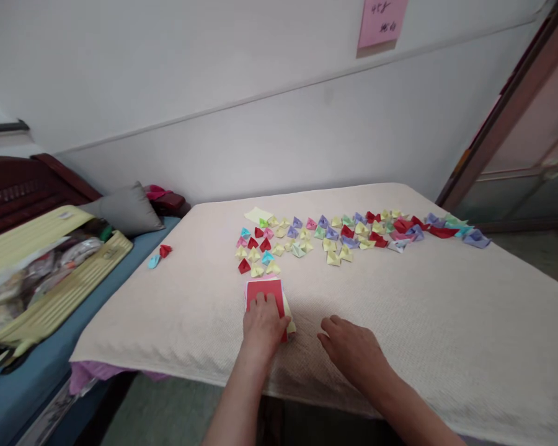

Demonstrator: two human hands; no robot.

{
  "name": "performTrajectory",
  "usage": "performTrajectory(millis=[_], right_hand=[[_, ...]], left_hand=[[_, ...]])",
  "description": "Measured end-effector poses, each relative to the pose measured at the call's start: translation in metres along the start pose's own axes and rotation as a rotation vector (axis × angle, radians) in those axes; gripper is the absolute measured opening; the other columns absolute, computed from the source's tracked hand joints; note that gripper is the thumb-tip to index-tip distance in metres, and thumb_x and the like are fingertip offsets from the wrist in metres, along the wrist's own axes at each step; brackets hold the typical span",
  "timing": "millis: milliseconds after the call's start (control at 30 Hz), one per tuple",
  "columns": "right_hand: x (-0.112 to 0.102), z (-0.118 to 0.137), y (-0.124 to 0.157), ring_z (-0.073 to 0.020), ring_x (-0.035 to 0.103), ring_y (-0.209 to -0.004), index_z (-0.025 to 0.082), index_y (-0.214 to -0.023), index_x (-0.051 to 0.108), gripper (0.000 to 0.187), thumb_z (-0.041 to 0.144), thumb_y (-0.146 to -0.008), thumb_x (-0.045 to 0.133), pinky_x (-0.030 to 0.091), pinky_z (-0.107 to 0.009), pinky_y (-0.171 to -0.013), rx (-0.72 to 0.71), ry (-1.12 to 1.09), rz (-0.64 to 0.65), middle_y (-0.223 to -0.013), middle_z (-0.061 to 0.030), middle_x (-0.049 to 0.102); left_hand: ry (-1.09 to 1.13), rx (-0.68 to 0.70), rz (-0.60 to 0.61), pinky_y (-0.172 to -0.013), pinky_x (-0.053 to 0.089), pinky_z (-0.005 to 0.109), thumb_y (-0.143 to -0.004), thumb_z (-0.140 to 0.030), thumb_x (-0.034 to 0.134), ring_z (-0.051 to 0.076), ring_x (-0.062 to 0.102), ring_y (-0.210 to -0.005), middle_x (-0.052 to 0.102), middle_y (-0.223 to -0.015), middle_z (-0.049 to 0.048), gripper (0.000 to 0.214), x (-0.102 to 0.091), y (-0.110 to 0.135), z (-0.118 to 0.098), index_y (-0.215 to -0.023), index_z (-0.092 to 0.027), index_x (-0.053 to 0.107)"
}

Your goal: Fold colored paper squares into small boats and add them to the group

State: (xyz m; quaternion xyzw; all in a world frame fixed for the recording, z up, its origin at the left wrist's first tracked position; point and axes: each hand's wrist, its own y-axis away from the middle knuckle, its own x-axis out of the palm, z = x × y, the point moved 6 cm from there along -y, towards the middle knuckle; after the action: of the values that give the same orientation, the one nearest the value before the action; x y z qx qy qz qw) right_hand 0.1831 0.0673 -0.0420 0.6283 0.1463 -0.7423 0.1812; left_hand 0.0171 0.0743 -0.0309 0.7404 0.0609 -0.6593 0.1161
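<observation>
On the table's near side (423, 322), the left hand (264, 319) lay over the paper stack (270, 287), grip unclear to me, right hand (351, 341) loosely open, seemingly empty — sheet-taking step, I judged, needing a clean edge pinch.

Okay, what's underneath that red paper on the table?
Yellow paper peeks out at the right, pink paper at the far edge; the red paper and left hand cover the rest.

Red-topped paper stack (273, 287), uneven-edged, flat under the left hand (263, 319).
</observation>
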Motion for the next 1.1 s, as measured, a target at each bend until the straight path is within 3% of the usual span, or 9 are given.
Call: performTrajectory(millis=[333, 567, 867, 1100], right_hand=[[0.001, 0.001, -0.001, -0.0226, 0.066, -0.076, 0.018, -0.081, 0.061, 0.017, 0.022, -0.087, 0.046, 0.041, -0.028, -0.057, -0.014, -0.04, -0.018, -0.082, -0.0073, 0.067], [0.002, 0.004, 0.001, -0.0236, 0.066, -0.078, 0.017, -0.081, 0.061, 0.017, 0.021, -0.087, 0.046, 0.041, -0.029, -0.058, -0.025, -0.028, 0.002, -0.082, -0.0075, 0.067], [0.003, 0.006, -0.001, -0.0233, 0.066, -0.078, 0.017, -0.081, 0.061, 0.016, 0.021, -0.086, 0.046, 0.041, -0.029, -0.058, -0.028, -0.036, 0.013, -0.083, -0.0079, 0.067], [0.003, 0.006, 0.0, -0.0231, 0.066, -0.077, 0.017, -0.081, 0.061, 0.016, 0.02, -0.086, 0.046, 0.041, -0.028, -0.058, -0.021, -0.056, 0.008, -0.083, -0.008, 0.067]], left_hand=[[0.045, -0.011, 0.099, -0.077, 0.041, 0.035, -0.072, -0.034, 0.058, 0.029, 0.05, -0.105, 0.054, -0.113, 0.0131, 0.039, 0.004, -0.005, 0.001, -0.106, -0.017, 0.051], [0.112, 0.018, 0.141, -0.075, 0.04, 0.031, -0.074, -0.031, 0.055, 0.025, 0.056, -0.096, 0.059, -0.107, 0.0126, 0.031, 0.0, -0.009, 0.013, -0.101, -0.016, 0.054], [0.139, -0.009, 0.124, -0.067, 0.038, 0.031, -0.078, -0.016, 0.042, 0.025, 0.062, -0.087, 0.068, -0.093, 0.0155, 0.024, 0.001, -0.014, 0.019, -0.08, -0.016, 0.066], [0.171, -0.069, 0.064, -0.063, 0.035, 0.03, -0.075, -0.018, 0.048, 0.026, 0.063, -0.083, 0.069, -0.084, 0.0141, 0.019, -0.003, -0.018, 0.026, -0.072, -0.017, 0.067]])
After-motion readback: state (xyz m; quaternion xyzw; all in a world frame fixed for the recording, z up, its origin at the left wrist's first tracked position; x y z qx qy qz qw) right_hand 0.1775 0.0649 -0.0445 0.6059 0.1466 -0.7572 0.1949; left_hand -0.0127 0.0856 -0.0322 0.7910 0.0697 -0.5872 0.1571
